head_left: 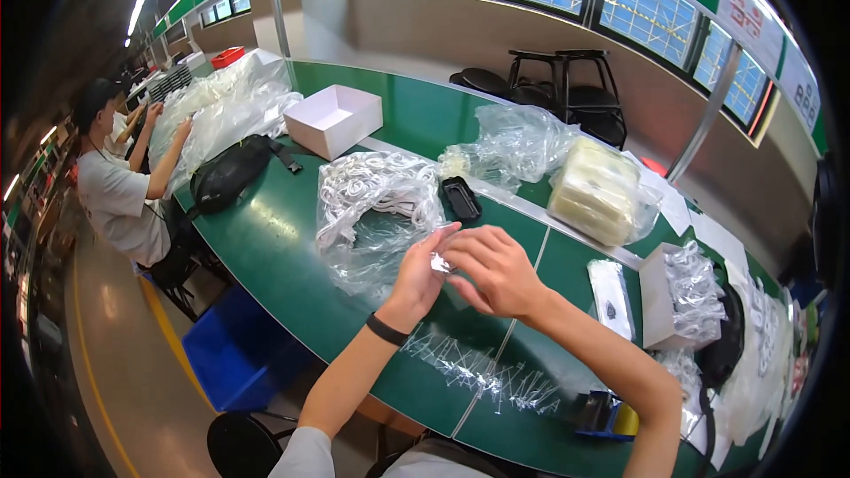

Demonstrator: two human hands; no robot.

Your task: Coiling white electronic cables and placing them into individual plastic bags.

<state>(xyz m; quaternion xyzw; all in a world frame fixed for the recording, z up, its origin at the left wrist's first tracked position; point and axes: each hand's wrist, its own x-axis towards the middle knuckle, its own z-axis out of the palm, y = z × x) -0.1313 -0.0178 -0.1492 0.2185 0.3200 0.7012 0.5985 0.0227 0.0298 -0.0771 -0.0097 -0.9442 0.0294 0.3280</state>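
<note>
My left hand (420, 273) is closed, pinching a small shiny piece of clear plastic (441, 263) at its fingertips. My right hand (498, 271) meets it from the right, its bent fingers on the same piece and its thumb held lower. The fingers partly cover the piece, so its exact kind is hidden. Just beyond my hands lies an open clear bag of coiled white cords (376, 181), beside a small black plastic tray (461, 199). Nearer to me, a row of thin, clear and whitish strips (482, 373) is scattered over the green table (292, 279).
A white box (335, 121), a black bag (232, 175) and a wrapped pale stack (595, 190) stand farther back. At right are a box of plastic-wrapped packets (682, 292) and a blue tape dispenser (606, 416). A co-worker (119, 186) handles plastic sheeting at left. A blue bin (239, 350) stands below.
</note>
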